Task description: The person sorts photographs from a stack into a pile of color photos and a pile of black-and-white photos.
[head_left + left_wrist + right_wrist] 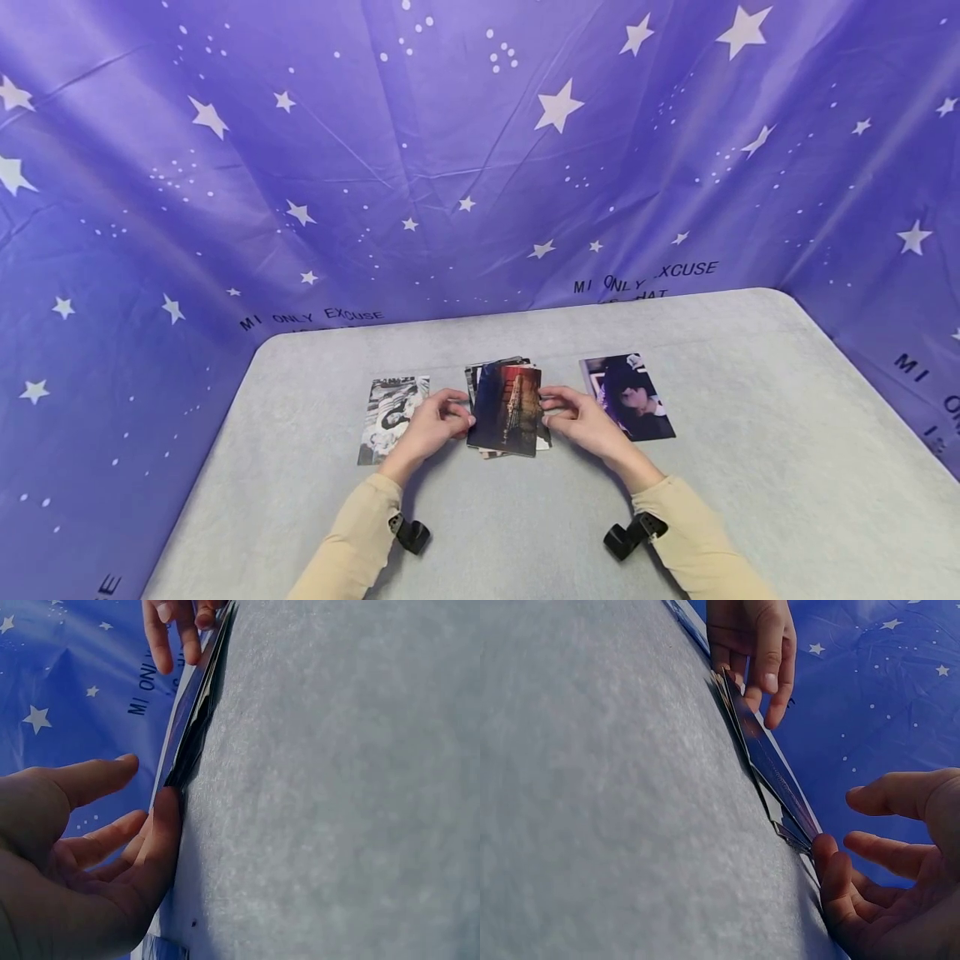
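A loose pile of photo cards (506, 412) lies on the table between my hands. Its top card shows a lit tower in dark blue and red, and the cards beneath stick out unevenly. My left hand (437, 422) touches the pile's left edge with its fingertips; in the left wrist view the thumb (105, 780) stands away from the cards. At the opposite edge, the fingertips of my right hand (588, 422) rest against the pile, and its thumb (892, 793) is apart too. Neither hand pinches a card.
Beside my left hand lies a black-and-white photo card (378, 417), partly under the hand. A purple portrait card (633, 400) lies to the right. The grey table (510, 533) ends at a purple star-patterned curtain (450, 167) behind.
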Available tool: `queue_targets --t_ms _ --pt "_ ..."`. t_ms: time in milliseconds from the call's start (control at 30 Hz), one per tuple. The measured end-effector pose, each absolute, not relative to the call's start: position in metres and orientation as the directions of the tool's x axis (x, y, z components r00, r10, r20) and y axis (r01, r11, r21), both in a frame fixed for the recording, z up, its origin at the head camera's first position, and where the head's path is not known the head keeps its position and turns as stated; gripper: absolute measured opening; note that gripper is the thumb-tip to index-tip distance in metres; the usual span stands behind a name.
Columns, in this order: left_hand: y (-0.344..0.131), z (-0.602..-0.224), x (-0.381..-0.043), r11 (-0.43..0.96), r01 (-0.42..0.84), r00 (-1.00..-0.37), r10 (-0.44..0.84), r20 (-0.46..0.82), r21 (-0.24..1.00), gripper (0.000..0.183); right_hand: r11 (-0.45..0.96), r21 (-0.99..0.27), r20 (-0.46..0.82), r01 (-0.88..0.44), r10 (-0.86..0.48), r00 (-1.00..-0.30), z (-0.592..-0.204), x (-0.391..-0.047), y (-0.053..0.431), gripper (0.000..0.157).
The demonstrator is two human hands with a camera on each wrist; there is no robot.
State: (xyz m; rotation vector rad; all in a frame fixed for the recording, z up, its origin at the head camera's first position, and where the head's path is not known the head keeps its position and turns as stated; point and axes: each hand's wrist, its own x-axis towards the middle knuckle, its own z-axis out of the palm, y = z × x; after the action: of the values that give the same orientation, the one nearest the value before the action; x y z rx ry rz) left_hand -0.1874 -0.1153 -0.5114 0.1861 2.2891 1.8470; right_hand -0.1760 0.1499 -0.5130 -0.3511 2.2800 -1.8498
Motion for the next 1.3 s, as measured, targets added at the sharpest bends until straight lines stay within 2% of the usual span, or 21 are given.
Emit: queue_targets --t_ms 500,900,1167,1300 --pt "-0.111 -0.510 -0.188 0.249 -0.066 -0.974 0.196 -0.117 0.966 0.045 0.196 -0.978 0.006 -0.070 -0.311 -0.950 -0.514 -0.178 0.149 0.050" --pt "-0.105 -0.475 -0.173 0.311 0.006 -0.964 0.254 -0.078 0.950 0.044 0.202 -0.977 0.005 -0.070 -0.305 -0.952 -0.513 -0.176 0.149 0.049" --pt "-0.109 -0.515 -0.190 0.340 -0.028 -0.979 0.181 -0.095 0.940 0.046 0.184 -0.981 -0.002 -0.058 -0.308 -0.951 -0.514 -0.176 0.149 0.050" --pt "-0.107 -0.514 -0.189 0.362 -0.004 -0.984 0.164 -0.068 0.932 0.046 0.193 -0.979 0.001 -0.062 -0.301 -0.954 -0.516 -0.175 0.148 0.049"
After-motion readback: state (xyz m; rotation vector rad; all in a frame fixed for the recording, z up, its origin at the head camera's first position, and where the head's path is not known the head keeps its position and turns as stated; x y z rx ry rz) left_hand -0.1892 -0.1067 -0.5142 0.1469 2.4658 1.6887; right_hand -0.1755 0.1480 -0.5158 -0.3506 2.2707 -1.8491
